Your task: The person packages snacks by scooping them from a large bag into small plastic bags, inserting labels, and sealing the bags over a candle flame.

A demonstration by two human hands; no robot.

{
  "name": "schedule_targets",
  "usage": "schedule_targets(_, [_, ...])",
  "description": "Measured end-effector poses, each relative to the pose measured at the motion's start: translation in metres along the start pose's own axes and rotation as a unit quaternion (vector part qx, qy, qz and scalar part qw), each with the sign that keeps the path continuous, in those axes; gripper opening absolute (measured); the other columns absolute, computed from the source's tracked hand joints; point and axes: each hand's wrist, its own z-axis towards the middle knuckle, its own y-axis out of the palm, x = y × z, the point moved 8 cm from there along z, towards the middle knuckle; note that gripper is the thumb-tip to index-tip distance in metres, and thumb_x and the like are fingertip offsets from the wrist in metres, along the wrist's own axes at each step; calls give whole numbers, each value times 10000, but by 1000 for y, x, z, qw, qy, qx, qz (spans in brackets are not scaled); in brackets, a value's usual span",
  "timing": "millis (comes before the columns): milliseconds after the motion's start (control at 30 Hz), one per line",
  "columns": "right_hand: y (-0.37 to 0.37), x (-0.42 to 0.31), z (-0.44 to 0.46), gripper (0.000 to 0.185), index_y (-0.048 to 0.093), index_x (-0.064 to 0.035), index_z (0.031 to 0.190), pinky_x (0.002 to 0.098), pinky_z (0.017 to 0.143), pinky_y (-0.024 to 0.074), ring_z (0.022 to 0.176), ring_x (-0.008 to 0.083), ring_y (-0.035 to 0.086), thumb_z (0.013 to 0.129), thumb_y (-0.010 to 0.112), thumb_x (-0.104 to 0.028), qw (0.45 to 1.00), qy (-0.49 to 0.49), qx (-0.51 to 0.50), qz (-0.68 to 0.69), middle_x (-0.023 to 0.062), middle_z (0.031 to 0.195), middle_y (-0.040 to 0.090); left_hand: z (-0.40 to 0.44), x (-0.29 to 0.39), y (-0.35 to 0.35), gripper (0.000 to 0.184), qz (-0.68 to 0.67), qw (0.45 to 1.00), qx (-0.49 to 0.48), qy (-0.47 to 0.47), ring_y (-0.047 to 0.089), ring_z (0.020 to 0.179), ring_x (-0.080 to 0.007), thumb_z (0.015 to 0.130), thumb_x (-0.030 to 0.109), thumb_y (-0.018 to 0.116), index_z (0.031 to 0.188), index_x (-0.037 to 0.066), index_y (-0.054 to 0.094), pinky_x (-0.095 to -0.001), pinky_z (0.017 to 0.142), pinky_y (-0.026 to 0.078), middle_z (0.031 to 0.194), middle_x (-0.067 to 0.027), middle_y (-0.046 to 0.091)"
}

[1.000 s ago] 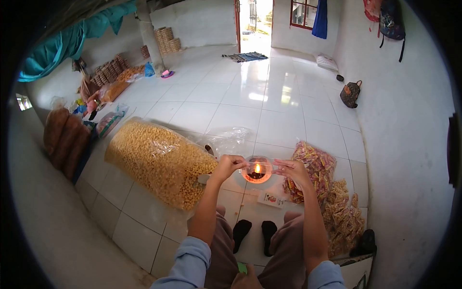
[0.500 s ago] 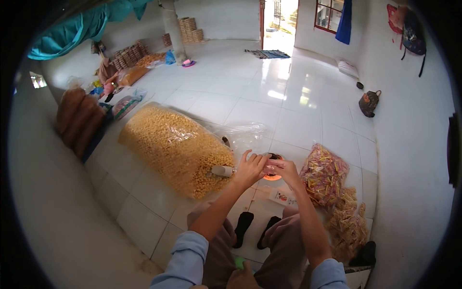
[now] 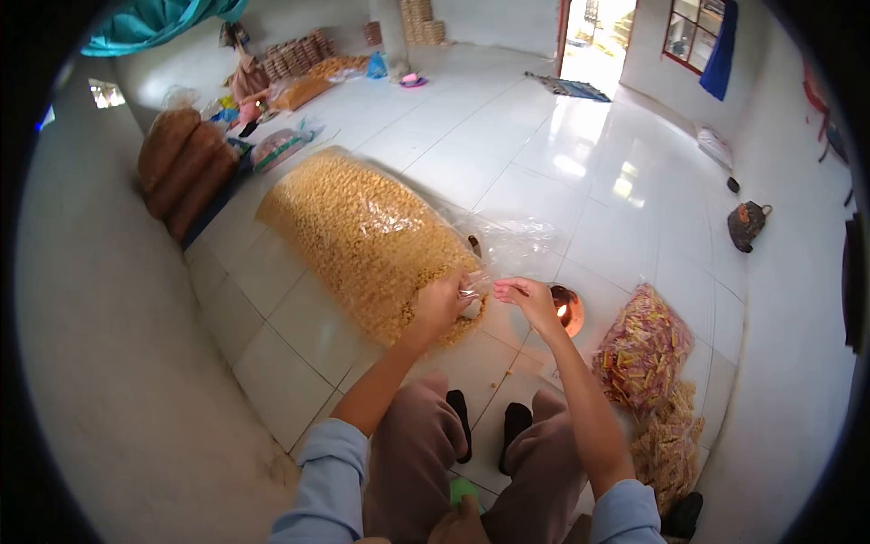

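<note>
1. Nearby, at the lower edge, two legs in brown cloth trousers point(image 3: 412, 453) end in black socks point(image 3: 460, 422) on a glossy white tile floor point(image 3: 453, 154); keeping the feet planted should help steady both arms.
2. Ahead of the knees, the left hand point(image 3: 439, 304) has its fingers closed on a crinkled piece of thin, clear plastic film point(image 3: 476, 283). A light pinch near the edge would probably crease it less.
3. Level with it, the right hand point(image 3: 533, 297) points its fingertips toward the film; whether they grip it, I cannot tell. The hands are near each other but apart.
4. Just beside the right wrist, a round, copper-toned dish point(image 3: 576, 317) holds a small flame point(image 3: 562, 311). Film and fingers are best kept to its side, since thin plastic may shrivel quickly.
5. Under and beyond the left hand lies a large clear plastic bag of yellow puffed pieces point(image 3: 353, 218), a whitish scoop point(image 3: 472, 309) at its near end; lifting the wrist would avoid knocking it.
6. Farther off, a bright doorway point(image 3: 598, 41) opens in the back wall.
</note>
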Motion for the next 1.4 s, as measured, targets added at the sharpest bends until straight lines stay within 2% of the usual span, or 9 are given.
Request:
schedule_targets(333, [42,233,76,496,477,-30,1174,368,893,392,1087,322,454,735,654,-179,881,82,-151,-441,173,1119,505,-84,-195,103,292,-78,931,-50,-354,603,631,-172,721,269,683,864,60,539,-306,551,463,728,-50,615])
schedule_targets(400, [37,252,83,736,333,-49,1269,420,942,321,1173,357,325,658,723,-175,866,62,-11,-496,183,1228,381,-99,-217,123,295,-85,923,-45,-373,595,619,-163,721,271,684,864,58,539,-299,549,462,722,-45,606])
schedule_targets(533, [46,277,95,861,272,-63,1290,450,907,339,1103,358,382,584,759,-139,862,-34,5,-505,184,1218,372,-117,-238,151,303,-116,895,-42,-428,577,592,-153,718,261,687,869,46,535,-294,546,463,711,-43,585])
schedule_targets(700, [29,255,120,674,426,-40,1164,386,857,388,1022,310,427,558,722,-31,878,-43,-42,-475,136,1079,435,-122,-240,149,273,-96,891,-38,-443,574,597,-148,725,243,678,858,55,531,-293,546,462,689,-42,575])
schedule_targets(767, [18,240,127,684,420,-40,1169,386,915,367,1072,322,403,549,703,23,798,-92,-51,-594,142,1156,417,-125,-237,147,270,-95,889,-31,-446,573,597,-148,724,242,677,853,59,528,-292,548,462,680,-41,572])
schedule_targets(867, [15,241,128,676,433,-35,1149,386,911,378,1071,317,404,534,700,51,796,-45,-112,-593,134,1159,412,-132,-234,146,267,-68,888,-32,-453,569,597,-153,717,239,679,851,72,519,-295,546,459,660,-29,566])
schedule_targets(1067, [49,262,113,715,414,-39,1194,365,924,373,1070,311,406,543,691,63,867,-4,-167,-469,125,1168,404,-146,-233,142,278,-10,889,-35,-457,564,585,-165,692,229,689,850,93,504,-307,537,452,639,-10,556])
schedule_targets(1267, [106,275,114,701,421,-60,1205,375,916,378,1094,318,407,567,694,40,822,-107,-213,-518,128,1161,429,-151,-227,139,276,3,893,-35,-449,570,589,-159,682,200,690,849,90,500,-306,541,455,651,-9,564])
schedule_targets(1400, [136,290,111,694,427,-90,1211,385,889,394,1088,327,421,582,705,0,831,-27,-274,-484,128,1161,449,-154,-227,135,275,4,895,-21,-446,573,572,-165,688,194,690,846,84,494,-312,531,456,651,-17,567])
